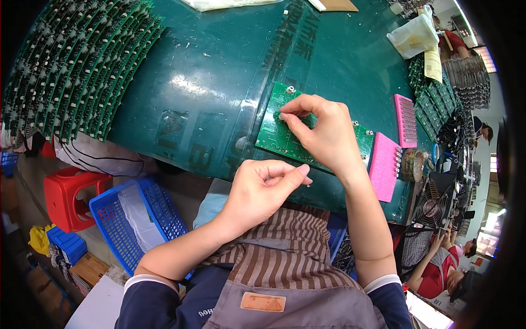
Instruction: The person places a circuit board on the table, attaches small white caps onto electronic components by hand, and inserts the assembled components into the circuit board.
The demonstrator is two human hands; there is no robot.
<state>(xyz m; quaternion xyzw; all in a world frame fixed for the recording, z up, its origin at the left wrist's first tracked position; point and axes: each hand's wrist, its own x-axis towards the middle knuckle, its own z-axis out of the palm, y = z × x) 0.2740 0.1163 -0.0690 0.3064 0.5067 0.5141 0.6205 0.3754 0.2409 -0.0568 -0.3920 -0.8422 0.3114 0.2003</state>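
Observation:
A green circuit board lies on the table in front of me, with small silvery metal parts standing along its edges. Over the board, my right hand pinches thumb and forefinger together close to its surface; whatever is between the fingertips is too small to make out. My left hand hovers just off the board's near edge, fingers curled in. A tiny shiny metal part shows at its fingertips. Right of the board sits a pink foam block holding several small metal parts.
Stacked circuit boards rise at the far left. Another pink foam block, a tape roll and more boards stand at the right. A blue basket and a red stool are on the floor. A person sits at right.

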